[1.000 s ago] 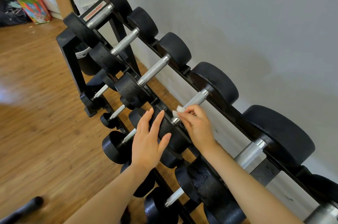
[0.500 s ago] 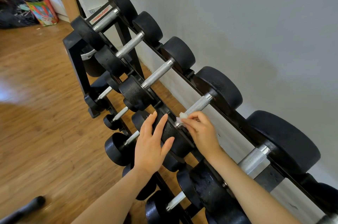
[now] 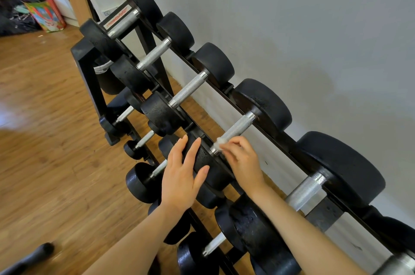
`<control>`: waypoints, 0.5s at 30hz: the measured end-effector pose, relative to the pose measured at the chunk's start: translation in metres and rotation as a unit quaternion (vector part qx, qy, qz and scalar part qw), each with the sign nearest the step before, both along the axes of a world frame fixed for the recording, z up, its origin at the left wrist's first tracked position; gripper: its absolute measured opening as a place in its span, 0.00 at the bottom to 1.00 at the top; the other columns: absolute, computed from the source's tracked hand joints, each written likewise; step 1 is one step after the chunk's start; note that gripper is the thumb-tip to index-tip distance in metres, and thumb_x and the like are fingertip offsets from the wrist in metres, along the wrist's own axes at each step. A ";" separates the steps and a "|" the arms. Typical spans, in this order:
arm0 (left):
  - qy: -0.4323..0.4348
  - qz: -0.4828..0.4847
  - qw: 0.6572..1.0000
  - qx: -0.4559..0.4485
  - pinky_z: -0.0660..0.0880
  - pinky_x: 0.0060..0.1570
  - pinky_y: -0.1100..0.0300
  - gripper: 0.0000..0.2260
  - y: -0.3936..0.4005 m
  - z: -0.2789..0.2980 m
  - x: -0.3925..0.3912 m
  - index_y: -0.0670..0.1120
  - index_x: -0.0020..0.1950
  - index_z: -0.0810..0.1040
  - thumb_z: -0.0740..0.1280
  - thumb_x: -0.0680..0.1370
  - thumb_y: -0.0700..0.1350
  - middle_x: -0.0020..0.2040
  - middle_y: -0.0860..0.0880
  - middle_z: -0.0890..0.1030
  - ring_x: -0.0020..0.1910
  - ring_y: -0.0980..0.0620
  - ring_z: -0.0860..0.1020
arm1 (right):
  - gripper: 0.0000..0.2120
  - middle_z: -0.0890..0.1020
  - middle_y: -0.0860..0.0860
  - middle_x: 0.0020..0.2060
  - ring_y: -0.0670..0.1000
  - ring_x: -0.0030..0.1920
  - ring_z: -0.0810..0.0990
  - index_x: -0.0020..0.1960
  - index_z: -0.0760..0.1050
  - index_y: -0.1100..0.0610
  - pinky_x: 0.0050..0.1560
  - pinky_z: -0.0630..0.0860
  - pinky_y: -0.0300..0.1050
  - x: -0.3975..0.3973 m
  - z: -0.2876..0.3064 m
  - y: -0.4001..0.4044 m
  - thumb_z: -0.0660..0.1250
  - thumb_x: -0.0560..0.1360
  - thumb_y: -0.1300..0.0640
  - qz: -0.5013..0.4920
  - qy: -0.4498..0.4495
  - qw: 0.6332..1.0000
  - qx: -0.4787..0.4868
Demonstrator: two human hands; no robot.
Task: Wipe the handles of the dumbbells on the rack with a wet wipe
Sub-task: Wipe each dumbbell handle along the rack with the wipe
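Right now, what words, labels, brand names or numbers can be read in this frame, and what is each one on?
No text can be read for certain.
Red lettering on the white rack label: too blurred to read.
Small sticker on the white cabinet: too small to read.
Print on the colourful bag: pictures only, no legible words.
Dumbbell heads: no numbers visible.

Right hand point(image 3: 243, 162) motion-blurred

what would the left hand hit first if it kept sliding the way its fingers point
The left hand already rests on a dumbbell weight; straight ahead, probably the next weight up the rack, though depth is unclear.
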State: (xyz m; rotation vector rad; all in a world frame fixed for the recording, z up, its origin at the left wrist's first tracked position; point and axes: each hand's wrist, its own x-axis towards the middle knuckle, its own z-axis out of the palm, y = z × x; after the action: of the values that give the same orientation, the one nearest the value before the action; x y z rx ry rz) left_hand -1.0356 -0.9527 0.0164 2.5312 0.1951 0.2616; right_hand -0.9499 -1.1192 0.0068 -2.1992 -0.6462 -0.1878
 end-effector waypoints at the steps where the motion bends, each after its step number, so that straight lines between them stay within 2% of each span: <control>1: 0.001 0.001 1.000 0.000 0.61 0.67 0.52 0.28 0.000 0.000 0.000 0.57 0.78 0.55 0.53 0.79 0.62 0.77 0.48 0.58 0.76 0.47 0.58 | 0.10 0.76 0.50 0.49 0.48 0.49 0.76 0.54 0.80 0.58 0.48 0.79 0.44 -0.001 0.000 0.001 0.65 0.77 0.55 0.027 0.010 1.000 -0.011; 4: 0.003 0.001 1.000 0.000 0.62 0.67 0.52 0.28 0.000 0.001 0.001 0.58 0.78 0.54 0.53 0.79 0.62 0.77 0.48 0.58 0.76 0.46 0.58 | 0.09 0.76 0.49 0.49 0.47 0.49 0.77 0.54 0.80 0.57 0.48 0.79 0.44 0.002 -0.001 0.000 0.66 0.76 0.56 0.041 0.003 0.999 -0.027; 8: 0.000 0.000 1.000 -0.001 0.60 0.68 0.54 0.28 0.000 0.001 0.000 0.59 0.78 0.53 0.52 0.79 0.63 0.78 0.49 0.57 0.76 0.48 0.57 | 0.07 0.75 0.45 0.49 0.44 0.49 0.76 0.52 0.82 0.58 0.49 0.79 0.42 0.004 -0.004 -0.005 0.70 0.74 0.62 -0.058 0.002 0.998 0.034; 10: -0.003 0.000 1.000 -0.001 0.59 0.67 0.55 0.28 -0.001 0.001 0.000 0.58 0.78 0.53 0.52 0.79 0.62 0.78 0.48 0.58 0.76 0.49 0.56 | 0.08 0.75 0.44 0.48 0.44 0.49 0.76 0.52 0.82 0.58 0.50 0.78 0.40 0.001 -0.004 -0.004 0.70 0.74 0.65 -0.045 0.022 0.998 0.039; 13: -0.004 0.002 1.000 0.001 0.59 0.68 0.54 0.28 -0.001 0.000 0.000 0.57 0.78 0.54 0.52 0.79 0.62 0.78 0.48 0.58 0.76 0.48 0.57 | 0.06 0.76 0.46 0.47 0.44 0.49 0.76 0.51 0.82 0.57 0.50 0.77 0.39 -0.005 -0.002 -0.003 0.70 0.75 0.63 0.015 0.080 0.996 0.032; 15: -0.007 0.000 1.000 -0.002 0.60 0.67 0.53 0.27 -0.001 0.000 0.000 0.58 0.78 0.54 0.52 0.81 0.63 0.78 0.48 0.57 0.76 0.48 0.56 | 0.06 0.76 0.47 0.46 0.45 0.49 0.77 0.51 0.82 0.58 0.50 0.78 0.40 -0.003 -0.002 -0.004 0.70 0.74 0.63 0.012 0.092 0.995 0.039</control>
State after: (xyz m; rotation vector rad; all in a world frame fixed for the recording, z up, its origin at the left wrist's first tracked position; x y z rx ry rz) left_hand -1.0358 -0.9541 0.0162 2.5252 0.1898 0.2781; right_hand -0.9533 -1.1230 0.0051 -2.1035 -0.5520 0.0033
